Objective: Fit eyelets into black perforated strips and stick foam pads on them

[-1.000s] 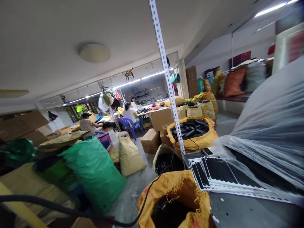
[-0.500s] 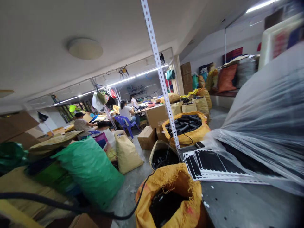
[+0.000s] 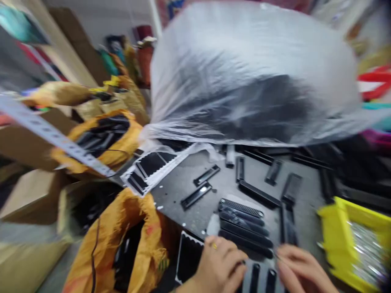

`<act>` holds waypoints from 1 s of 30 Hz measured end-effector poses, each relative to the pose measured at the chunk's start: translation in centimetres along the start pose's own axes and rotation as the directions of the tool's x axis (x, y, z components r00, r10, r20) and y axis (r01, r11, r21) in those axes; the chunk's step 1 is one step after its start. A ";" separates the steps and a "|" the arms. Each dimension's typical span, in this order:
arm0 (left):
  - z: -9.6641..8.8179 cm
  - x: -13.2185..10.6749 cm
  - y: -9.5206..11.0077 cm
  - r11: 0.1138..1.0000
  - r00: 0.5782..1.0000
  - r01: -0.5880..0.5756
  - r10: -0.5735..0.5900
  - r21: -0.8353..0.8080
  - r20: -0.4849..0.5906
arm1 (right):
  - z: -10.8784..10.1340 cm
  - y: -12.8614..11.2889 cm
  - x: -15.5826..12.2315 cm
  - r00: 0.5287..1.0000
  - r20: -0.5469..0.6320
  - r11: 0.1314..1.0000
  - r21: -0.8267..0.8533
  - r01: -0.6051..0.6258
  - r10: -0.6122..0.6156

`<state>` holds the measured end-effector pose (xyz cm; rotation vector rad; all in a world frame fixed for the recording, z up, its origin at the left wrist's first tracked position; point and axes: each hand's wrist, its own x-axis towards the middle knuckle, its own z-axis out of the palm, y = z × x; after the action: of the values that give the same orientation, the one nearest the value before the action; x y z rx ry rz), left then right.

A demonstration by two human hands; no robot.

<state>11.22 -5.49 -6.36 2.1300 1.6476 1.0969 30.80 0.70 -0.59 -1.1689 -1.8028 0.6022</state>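
On my feed the left hand (image 3: 218,264), a gold ring (image 3: 214,245) on one finger, sits curled just beside a neat row of long black ribbed plastic strips (image 3: 241,224). I cannot tell whether it holds anything. The right hand (image 3: 301,270) is narrowed to a pinch near the row's end, too blurred for me to say what is in it. Between them lies a black slotted plastic piece (image 3: 256,278). Loose black plastic strips (image 3: 259,193) are scattered over the dark speckled bench (image 3: 171,203) — a yellow plastic tray of silvery parts (image 3: 351,244) sits to the right, a bulging clear plastic bag (image 3: 244,77) lies beyond, and an orange woven sack (image 3: 122,244) slumps at the left.
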 end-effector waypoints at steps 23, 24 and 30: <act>-4.9 11.7 -7.5 0.612 0.774 0.633 -0.523 -0.474 0.357 | 8.5 1.3 10.2 0.897 0.380 0.958 -0.083 0.276 -0.226; -4.9 11.8 -7.5 0.622 0.775 0.631 -0.523 -0.464 0.354 | 8.0 1.1 10.2 0.886 0.401 0.950 -0.100 0.295 -0.233; -5.1 11.8 -7.6 0.690 0.801 0.598 -0.498 -0.408 0.333 | 2.2 2.1 9.7 0.924 0.381 0.994 -0.106 0.002 0.039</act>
<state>3.24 6.50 -2.47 1.2385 1.5394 0.9341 28.21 10.44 0.71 -1.1996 -2.1773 0.7994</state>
